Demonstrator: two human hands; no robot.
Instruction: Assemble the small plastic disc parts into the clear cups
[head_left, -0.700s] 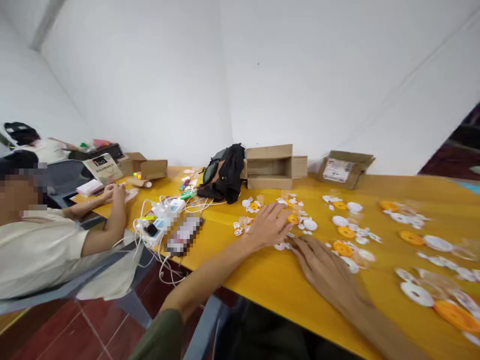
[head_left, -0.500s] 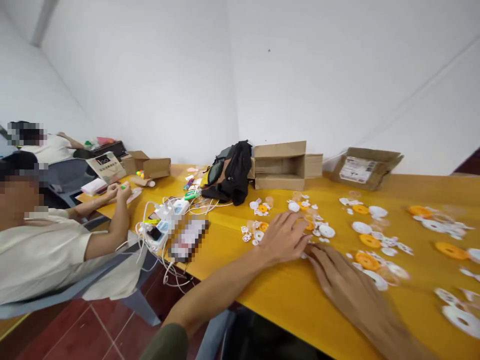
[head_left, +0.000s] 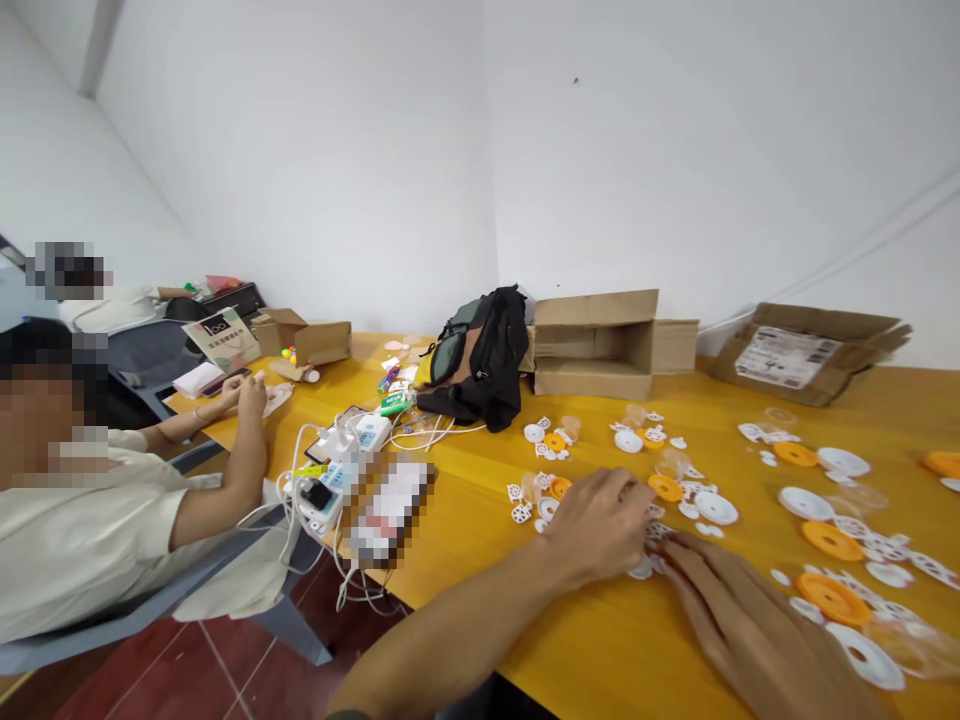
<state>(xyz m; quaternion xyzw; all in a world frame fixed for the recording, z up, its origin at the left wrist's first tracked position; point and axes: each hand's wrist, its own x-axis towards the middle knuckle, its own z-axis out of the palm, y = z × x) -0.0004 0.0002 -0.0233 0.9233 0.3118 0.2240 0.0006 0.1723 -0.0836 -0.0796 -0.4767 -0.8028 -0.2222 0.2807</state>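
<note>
My left hand (head_left: pixel 604 522) is low over the table, its fingers curled down beside small white plastic pieces (head_left: pixel 642 570). Its fingertips are partly hidden, so whatever they pinch does not show. Close by on the right, my right hand (head_left: pixel 750 620) lies with fingers stretched out, their tips at the same pieces. Around both hands are small groups of parts: an orange wheel (head_left: pixel 665 487) and a white disc (head_left: pixel 716 507) beyond them, and a larger orange wheel (head_left: pixel 834 598) with a white disc (head_left: pixel 865 655) to the right. Clear plastic rings lie among them.
An open cardboard box (head_left: pixel 592 385), a backpack (head_left: pixel 480 360) and a crumpled carton (head_left: pixel 810 350) stand at the back. Left of my hands are a phone (head_left: pixel 391 510), a power strip (head_left: pixel 345 470) and loose white cables. A co-worker (head_left: pixel 82 520) sits at the left.
The view has shifted, with the parts and boxes now farther right in it. My left hand's fingers are more curled; my right hand stays close beside it.
</note>
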